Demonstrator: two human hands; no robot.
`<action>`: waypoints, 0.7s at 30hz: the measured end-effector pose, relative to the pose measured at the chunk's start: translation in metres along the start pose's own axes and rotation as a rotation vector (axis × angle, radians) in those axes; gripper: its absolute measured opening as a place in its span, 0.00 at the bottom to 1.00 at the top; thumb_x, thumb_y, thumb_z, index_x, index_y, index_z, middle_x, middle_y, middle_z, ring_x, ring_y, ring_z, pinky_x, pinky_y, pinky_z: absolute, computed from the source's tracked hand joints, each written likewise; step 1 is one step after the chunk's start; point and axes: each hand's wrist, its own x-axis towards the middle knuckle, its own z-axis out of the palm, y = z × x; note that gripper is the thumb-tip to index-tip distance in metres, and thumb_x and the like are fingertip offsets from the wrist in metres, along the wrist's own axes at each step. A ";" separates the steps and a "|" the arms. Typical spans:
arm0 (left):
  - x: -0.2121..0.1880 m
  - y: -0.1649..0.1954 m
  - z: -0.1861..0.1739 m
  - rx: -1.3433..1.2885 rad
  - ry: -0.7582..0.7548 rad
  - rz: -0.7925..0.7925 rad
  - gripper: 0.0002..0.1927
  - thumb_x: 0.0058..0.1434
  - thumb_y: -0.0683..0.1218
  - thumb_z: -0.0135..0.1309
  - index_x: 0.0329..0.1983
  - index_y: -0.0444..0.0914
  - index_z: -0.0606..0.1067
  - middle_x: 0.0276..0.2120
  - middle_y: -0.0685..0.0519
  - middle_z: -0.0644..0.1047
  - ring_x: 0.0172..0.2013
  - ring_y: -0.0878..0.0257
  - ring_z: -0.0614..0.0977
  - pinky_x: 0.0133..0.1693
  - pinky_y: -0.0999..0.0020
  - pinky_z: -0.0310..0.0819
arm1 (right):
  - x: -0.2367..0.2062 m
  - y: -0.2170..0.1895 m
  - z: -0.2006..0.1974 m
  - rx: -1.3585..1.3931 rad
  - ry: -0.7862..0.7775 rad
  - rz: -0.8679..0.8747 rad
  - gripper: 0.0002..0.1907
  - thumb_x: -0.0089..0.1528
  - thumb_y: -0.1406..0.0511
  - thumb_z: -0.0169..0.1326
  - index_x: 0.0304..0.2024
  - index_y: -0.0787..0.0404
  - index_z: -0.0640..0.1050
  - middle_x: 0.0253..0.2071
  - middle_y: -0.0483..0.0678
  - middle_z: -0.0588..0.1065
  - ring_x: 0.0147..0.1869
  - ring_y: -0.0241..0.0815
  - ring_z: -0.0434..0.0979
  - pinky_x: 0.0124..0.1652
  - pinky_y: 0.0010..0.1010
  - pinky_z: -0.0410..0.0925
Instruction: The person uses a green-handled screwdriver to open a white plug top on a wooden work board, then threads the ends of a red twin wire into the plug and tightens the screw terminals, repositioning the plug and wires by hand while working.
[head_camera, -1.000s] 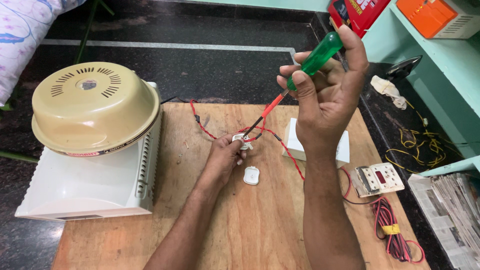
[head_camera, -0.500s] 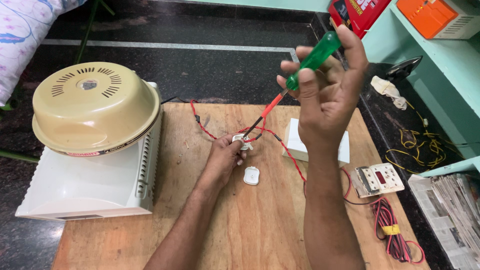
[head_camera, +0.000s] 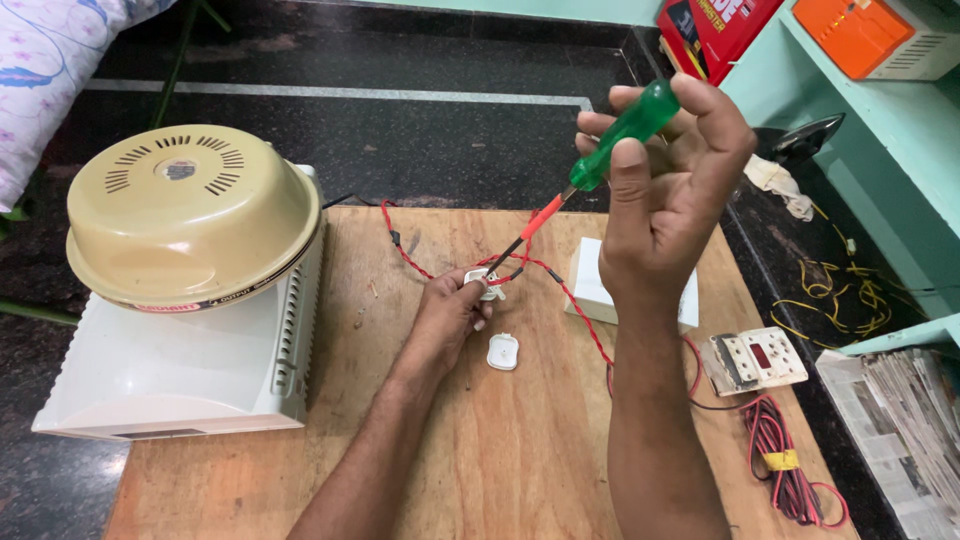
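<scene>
My left hand (head_camera: 452, 305) pinches the white plug base (head_camera: 487, 284) on the table; my right hand (head_camera: 668, 190) grips the green screwdriver (head_camera: 590, 175), tip at its terminal (screw-tightening, I judge). Next: steady turns, downward pressure. Plug cover (head_camera: 503, 351) lies beside my left hand.

The left hand (head_camera: 455, 310) hides most of the small white plug part (head_camera: 487, 283) it pinches, the screwdriver (head_camera: 600, 160) tip is too small to make out, and both forearms are cut off by the bottom edge.
</scene>
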 end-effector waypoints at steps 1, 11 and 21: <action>0.000 0.000 0.000 -0.004 -0.003 0.003 0.08 0.66 0.40 0.48 0.40 0.34 0.77 0.25 0.55 0.77 0.21 0.71 0.74 0.22 0.75 0.66 | 0.000 -0.001 0.000 -0.005 0.005 0.001 0.22 0.76 0.67 0.54 0.65 0.58 0.58 0.53 0.51 0.73 0.52 0.38 0.81 0.53 0.26 0.78; 0.000 -0.001 -0.001 0.017 -0.017 0.011 0.08 0.66 0.40 0.47 0.38 0.34 0.77 0.24 0.54 0.76 0.21 0.71 0.73 0.22 0.75 0.65 | 0.004 0.000 0.000 -0.123 0.035 -0.043 0.24 0.71 0.64 0.55 0.65 0.62 0.63 0.50 0.48 0.70 0.47 0.37 0.78 0.47 0.28 0.78; -0.002 0.003 0.001 -0.028 -0.004 -0.002 0.07 0.66 0.40 0.48 0.39 0.34 0.76 0.26 0.54 0.78 0.22 0.71 0.74 0.22 0.75 0.66 | 0.000 0.000 -0.004 -0.159 0.068 -0.055 0.26 0.73 0.69 0.61 0.67 0.62 0.62 0.55 0.52 0.69 0.51 0.38 0.75 0.51 0.28 0.74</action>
